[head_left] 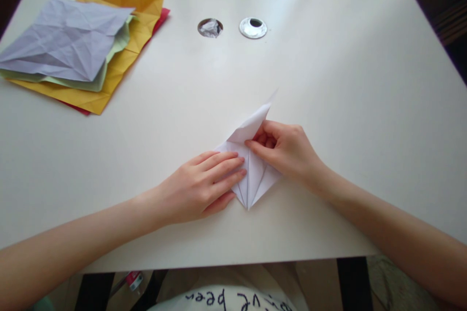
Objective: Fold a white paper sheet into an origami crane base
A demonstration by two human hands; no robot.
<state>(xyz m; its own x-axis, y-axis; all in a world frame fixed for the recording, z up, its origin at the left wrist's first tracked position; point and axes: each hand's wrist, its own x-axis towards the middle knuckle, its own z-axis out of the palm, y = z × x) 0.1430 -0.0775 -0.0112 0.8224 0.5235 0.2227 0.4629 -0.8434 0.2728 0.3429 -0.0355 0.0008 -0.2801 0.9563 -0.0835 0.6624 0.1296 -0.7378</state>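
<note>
A sheet of white origami paper (pixel 257 175), folded into a kite-like diamond, lies near the front of the table with its lower point toward me. Creases run from that point up the middle, and an upper flap rises to a thin tip at the upper right. My left hand (pixel 207 182) rests flat over the left part of the paper, fingers stretched out. On the right, my right hand (pixel 284 146) pinches a layer of the paper between thumb and fingers, just below the raised flap. The fingers cover part of the folds there.
Creased paper sheets in lilac (pixel 73 39), pale green, yellow (pixel 124 63) and red are stacked at the table's far left. Two round holes sit toward the back: one holds crumpled material (pixel 210 28), the other has a metallic ring (pixel 251 33). The white table's (pixel 357 107) front edge is close to me.
</note>
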